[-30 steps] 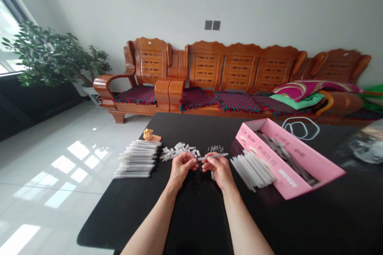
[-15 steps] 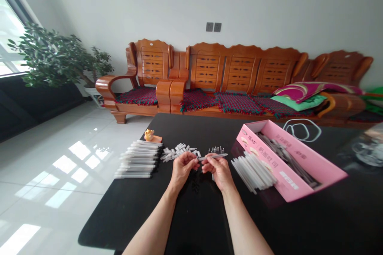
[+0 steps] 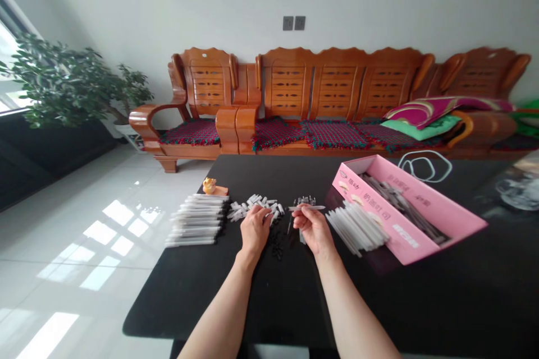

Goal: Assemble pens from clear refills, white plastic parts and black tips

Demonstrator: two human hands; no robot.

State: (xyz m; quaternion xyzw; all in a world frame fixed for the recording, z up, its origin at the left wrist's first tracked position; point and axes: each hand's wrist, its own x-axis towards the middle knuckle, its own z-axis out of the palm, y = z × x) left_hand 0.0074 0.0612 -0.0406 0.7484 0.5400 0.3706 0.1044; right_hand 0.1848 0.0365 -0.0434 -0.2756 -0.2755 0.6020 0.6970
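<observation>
My right hand (image 3: 314, 228) pinches a slim, pale pen barrel (image 3: 312, 207) between thumb and fingers, its pointed end to the right. My left hand (image 3: 255, 230) is over the near edge of a pile of white pen caps (image 3: 239, 210). Its fingers are curled together at the caps; whether one is between them is hidden. Small black plugs (image 3: 277, 249) lie scattered between my hands. Behind the right hand stands a cluster of dark-tipped pieces (image 3: 306, 201), partly covered. Right of that hand rests a stack of translucent white barrels (image 3: 360, 228).
Capped white pens (image 3: 196, 221) lie in a row on the left of the black table (image 3: 189, 297), beside a small orange figurine (image 3: 210, 185). A pink box (image 3: 438, 202) of dark grey sticks stands at the right. A white cable (image 3: 433, 174) and a clear container (image 3: 520, 190) lie beyond.
My left hand has let go of the pen barrel and moved left to the white caps. The right hand still holds the barrel. The camera view has tilted slightly down.
</observation>
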